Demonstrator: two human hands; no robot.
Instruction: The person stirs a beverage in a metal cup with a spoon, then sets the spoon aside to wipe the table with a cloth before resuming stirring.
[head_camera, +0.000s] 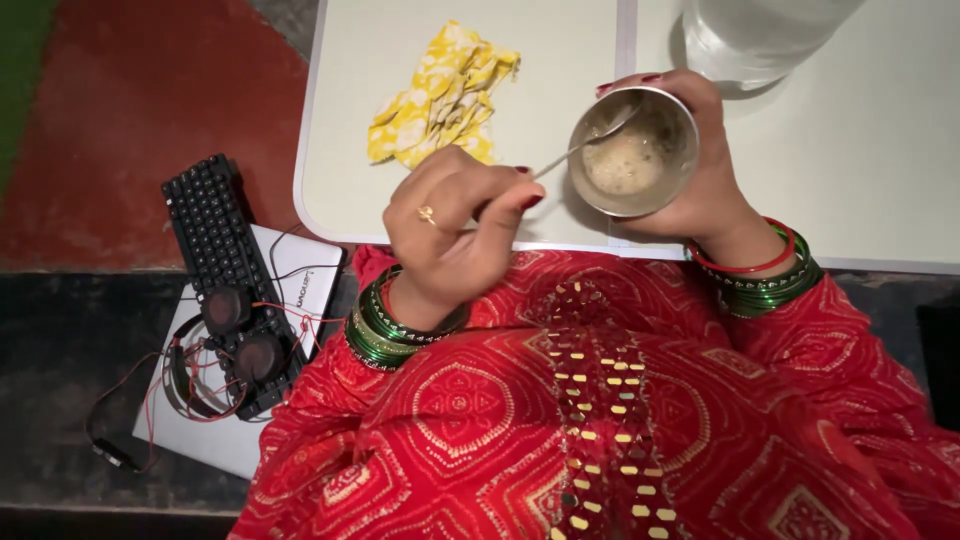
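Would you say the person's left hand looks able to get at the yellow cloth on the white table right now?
Probably not without letting go first. The left hand is pinched around a spoon dipped in the steel cup. The yellow cloth lies just beyond it on the table, nothing between them.

Shiny metal cup (634, 150), metal spoon (585, 143); matt cloth (445, 95).

L hand (450, 215) holds spoon (590, 140) in steel cup (633, 150), R hand (700, 170) grips cup on white table (860, 150).
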